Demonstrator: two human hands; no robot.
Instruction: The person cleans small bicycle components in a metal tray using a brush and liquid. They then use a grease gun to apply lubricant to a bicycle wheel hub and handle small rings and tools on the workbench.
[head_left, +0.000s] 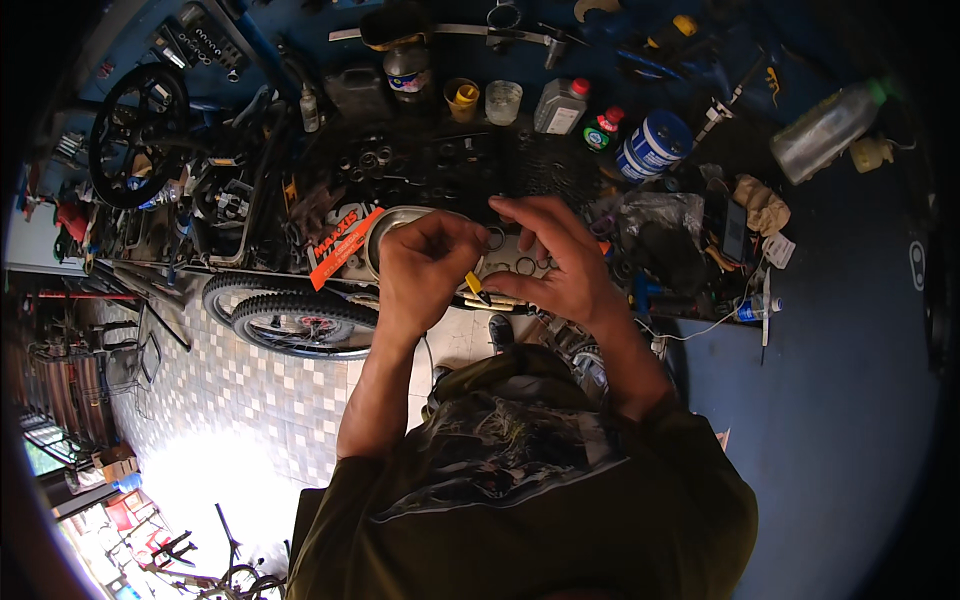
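Observation:
My left hand (428,268) is closed, thumb and fingertips together, above the near edge of the workbench. A small yellow tool with a dark tip (474,286) sticks out below its fingers; the rest is hidden in the hand. Beside it my right hand (562,262) has its fingers stretched and apart, curved toward the left one. The right thumb ends close to the tool's dark tip; whether they touch, I cannot tell. Between the hands, thin rings (525,266) show on the bench. A round metal pan (376,240) is partly covered by my left hand.
An orange packet (342,250) lies left of the pan. Bottles, a blue-and-white tub (654,146) and cups line the back of the cluttered bench. At left lie a black wheel-shaped part (138,135) and loose parts. Bicycle tyres (300,318) stand below the bench edge.

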